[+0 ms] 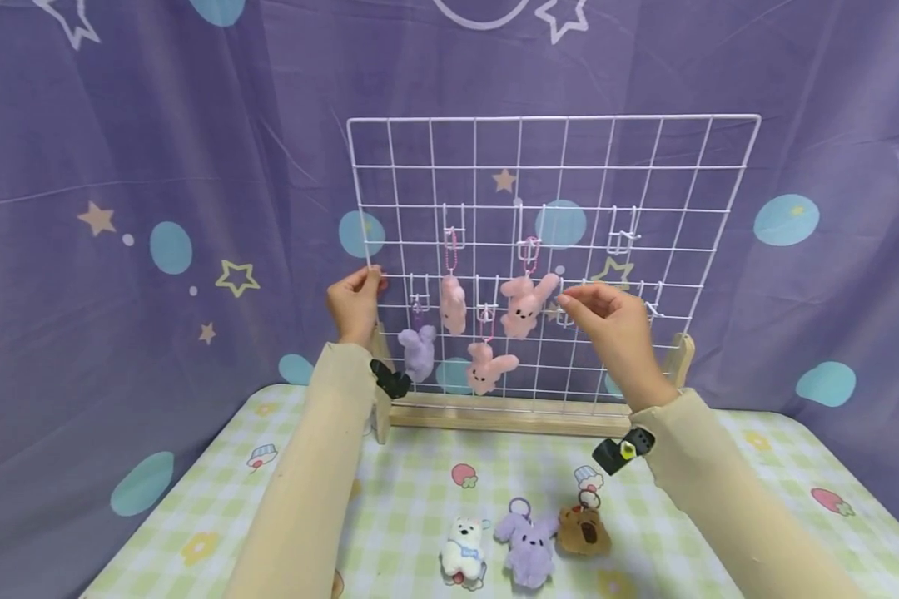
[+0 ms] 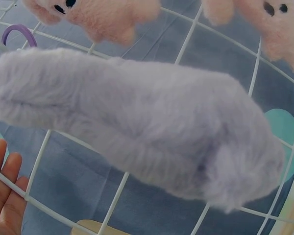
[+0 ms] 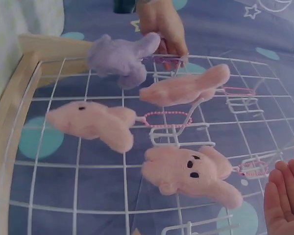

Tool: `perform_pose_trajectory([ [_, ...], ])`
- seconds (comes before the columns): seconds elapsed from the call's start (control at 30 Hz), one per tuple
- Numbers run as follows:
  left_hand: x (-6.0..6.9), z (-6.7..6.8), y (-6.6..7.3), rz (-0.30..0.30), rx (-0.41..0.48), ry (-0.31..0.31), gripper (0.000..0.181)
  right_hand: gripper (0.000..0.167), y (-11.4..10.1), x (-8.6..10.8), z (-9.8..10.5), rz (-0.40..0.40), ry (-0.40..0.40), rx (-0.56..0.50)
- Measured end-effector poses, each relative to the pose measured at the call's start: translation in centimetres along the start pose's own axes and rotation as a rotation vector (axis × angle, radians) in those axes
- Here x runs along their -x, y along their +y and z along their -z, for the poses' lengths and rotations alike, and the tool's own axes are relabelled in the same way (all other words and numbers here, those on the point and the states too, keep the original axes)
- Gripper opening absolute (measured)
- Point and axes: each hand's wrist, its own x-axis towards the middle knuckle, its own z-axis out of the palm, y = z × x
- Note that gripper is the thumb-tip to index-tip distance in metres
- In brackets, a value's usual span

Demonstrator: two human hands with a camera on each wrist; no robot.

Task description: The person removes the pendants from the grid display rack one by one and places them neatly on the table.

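At the left edge of the white wire grid, my left hand grips the side wire; its fingers show past the wire in the left wrist view. My right hand is raised before the grid, right of a pink bunny, with nothing visible in its fingers; the right wrist view shows its fingers fairly straight. Two more pink plushes hang from hooks by pink bead chains. A purple plush hangs nearest my left hand and fills much of the left wrist view.
Hooks without plushes stick out at the grid's right. A wooden base supports the grid. On the checkered tablecloth lie a white bear, a purple bunny and a brown plush. Behind hangs a purple curtain.
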Motion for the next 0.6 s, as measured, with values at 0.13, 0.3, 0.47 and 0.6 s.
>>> perform_pose_trajectory([
  [0.13,0.0,0.1,0.1,-0.003,0.000,-0.006,0.021,0.028,-0.5,-1.6,-0.8,0.011,-0.040,0.035],
  [0.3,0.0,0.2,0.2,-0.009,0.002,0.003,0.020,0.027,-1.3,-3.1,-1.8,-0.002,-0.044,0.041],
  [0.47,-0.1,0.0,0.2,-0.013,-0.020,-0.006,0.020,0.025,-1.8,-4.7,-2.1,0.004,0.018,0.084],
  [0.6,-0.1,0.1,0.2,-0.007,-0.015,-0.012,0.021,0.027,-1.8,-5.6,-2.1,-0.041,0.047,0.105],
])
